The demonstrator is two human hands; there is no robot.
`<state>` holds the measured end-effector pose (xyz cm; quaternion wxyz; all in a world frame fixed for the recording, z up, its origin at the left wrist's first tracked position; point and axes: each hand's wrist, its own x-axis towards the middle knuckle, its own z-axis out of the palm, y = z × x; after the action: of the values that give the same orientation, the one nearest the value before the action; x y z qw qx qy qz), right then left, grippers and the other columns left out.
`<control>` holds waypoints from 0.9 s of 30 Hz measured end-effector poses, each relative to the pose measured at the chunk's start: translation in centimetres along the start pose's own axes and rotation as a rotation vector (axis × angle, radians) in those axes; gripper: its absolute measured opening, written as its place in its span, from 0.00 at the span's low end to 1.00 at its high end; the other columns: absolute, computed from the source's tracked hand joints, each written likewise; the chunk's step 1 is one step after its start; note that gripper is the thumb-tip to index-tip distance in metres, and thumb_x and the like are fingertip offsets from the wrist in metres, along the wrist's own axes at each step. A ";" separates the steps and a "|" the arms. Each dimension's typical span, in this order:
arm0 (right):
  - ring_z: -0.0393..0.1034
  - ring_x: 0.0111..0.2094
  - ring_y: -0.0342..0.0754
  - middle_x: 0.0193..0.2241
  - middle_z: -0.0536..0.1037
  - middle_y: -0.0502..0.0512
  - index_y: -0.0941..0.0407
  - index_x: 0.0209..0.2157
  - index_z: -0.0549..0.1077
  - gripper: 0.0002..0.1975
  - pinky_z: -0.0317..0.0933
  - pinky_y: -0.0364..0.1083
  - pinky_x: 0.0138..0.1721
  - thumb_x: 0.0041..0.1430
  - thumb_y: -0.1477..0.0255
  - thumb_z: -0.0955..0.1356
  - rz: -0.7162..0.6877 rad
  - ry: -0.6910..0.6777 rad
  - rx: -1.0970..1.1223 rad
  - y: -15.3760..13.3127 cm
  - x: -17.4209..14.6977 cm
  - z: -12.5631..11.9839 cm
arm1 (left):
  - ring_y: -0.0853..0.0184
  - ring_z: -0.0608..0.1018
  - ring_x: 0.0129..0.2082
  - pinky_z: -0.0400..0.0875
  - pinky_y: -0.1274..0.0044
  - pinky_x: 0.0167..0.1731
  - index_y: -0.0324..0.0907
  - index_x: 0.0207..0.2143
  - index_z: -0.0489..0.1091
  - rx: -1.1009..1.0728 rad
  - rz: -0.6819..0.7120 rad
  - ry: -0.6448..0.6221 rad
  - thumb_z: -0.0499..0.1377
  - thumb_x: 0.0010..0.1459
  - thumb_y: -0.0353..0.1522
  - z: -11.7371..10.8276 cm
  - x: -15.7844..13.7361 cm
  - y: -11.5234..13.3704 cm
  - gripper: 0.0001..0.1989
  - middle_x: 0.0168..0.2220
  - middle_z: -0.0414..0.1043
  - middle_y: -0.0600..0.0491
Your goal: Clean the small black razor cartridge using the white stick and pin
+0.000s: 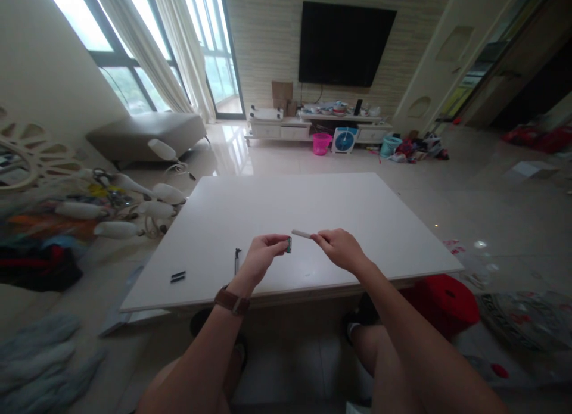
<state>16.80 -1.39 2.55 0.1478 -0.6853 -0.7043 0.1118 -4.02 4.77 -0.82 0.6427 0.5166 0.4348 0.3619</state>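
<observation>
My left hand (267, 250) is closed, pinching a small green-and-black rectangular piece (289, 245) between thumb and fingers. It is held above the white table (286, 199), and its exact kind is too small to make out. Just to its right, my right hand (338, 246) grips one end of a light grey flat stick (302, 233). The stick's free end points left and ends close above the small piece, seemingly apart from it. Behind my left wrist lies a thin handle with a dark angled head (237, 260), partly hidden. Two short black strips (177, 277) rest farther left.
A red round stool (447, 307) stands by the table's right front corner. To the left is a lamp with several white shades (156, 209). Beyond the table, a pink basket (321, 143) and a blue-and-white fan (345, 140) stand before a low cabinet.
</observation>
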 end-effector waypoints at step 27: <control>0.62 0.25 0.43 0.25 0.76 0.52 0.54 0.28 0.75 0.24 0.42 0.44 0.27 0.69 0.56 0.58 -0.089 -0.094 0.021 1.3 -0.3 -0.4 | 0.68 0.76 0.31 0.69 0.75 0.35 0.36 0.35 0.79 -0.024 0.030 0.057 0.68 0.45 0.33 0.3 0.2 -0.3 0.13 0.30 0.79 0.48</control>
<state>18.18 -1.66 2.45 0.1267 -0.6457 -0.7390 0.1444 -3.63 4.83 -1.14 0.6307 0.5050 0.4406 0.3912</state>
